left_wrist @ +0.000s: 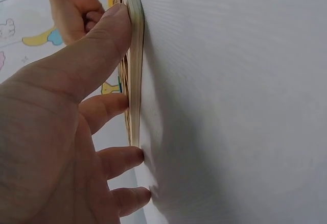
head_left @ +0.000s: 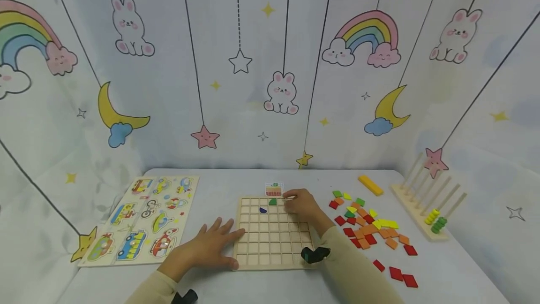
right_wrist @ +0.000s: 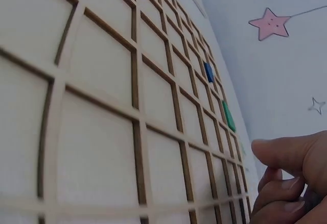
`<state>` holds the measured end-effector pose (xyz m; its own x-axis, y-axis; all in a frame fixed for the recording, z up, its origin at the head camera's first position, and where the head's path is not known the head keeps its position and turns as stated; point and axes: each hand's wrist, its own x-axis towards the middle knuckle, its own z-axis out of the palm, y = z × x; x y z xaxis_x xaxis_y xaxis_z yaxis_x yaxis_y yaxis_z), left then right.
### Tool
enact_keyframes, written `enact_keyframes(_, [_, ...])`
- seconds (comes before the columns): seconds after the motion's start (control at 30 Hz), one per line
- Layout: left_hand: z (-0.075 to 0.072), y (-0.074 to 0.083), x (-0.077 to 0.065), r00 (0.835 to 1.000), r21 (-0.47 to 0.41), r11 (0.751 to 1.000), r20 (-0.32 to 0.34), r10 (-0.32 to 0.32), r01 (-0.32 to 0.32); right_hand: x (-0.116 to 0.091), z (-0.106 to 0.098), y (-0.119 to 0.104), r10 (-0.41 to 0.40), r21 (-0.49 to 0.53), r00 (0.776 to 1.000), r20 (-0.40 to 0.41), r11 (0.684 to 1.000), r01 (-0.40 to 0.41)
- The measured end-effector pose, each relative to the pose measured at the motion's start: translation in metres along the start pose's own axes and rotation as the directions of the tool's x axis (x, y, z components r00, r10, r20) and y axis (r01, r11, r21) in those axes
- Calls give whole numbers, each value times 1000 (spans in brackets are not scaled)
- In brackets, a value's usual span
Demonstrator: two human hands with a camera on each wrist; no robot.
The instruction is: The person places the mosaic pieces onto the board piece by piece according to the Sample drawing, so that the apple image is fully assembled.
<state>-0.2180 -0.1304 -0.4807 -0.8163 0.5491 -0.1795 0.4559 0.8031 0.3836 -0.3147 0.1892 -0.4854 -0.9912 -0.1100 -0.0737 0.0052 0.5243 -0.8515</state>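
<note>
A square wooden grid board lies flat on the white table. My left hand rests at its left edge, fingers spread; the left wrist view shows the thumb against the board's side. Up at the far right part of the board is my right hand, fingers curled, index fingertip right at the corner of a small picture card. The right wrist view shows its thumb stretched out; I cannot tell whether it pinches anything. A green piece and a dark blue half-round piece sit in grid cells.
Loose red, orange, green and yellow tiles are scattered to the right. Beyond them stand a yellow bar and a wooden peg rack with yellow and green beads. A vehicle puzzle board lies at the left. A patterned curtain closes the back.
</note>
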Motion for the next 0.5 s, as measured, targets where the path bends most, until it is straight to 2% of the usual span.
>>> enact_keyframes(0.07, [-1,0,0,1000,7,1000,0,-1,1,-1,-15,7,16,39,1000,-17,999,-15])
enact_keyframes(0.17, [-3,1,0,1000,14,1000,-3,5,-5,-5,-49,22,53,155,998,-35,987,-47])
enact_keyframes(0.27, [-3,0,-1,1000,12,1000,-5,12,-12,-17,-90,41,93,336,994,-52,939,-70])
enact_keyframes(0.37, [-4,-1,-2,1000,4,1000,-2,8,-8,-31,-128,62,142,494,983,-118,867,-66])
enact_keyframes(0.5, [-4,-3,-4,1000,1,1000,0,-3,3,-45,-167,87,189,570,957,-221,821,-31])
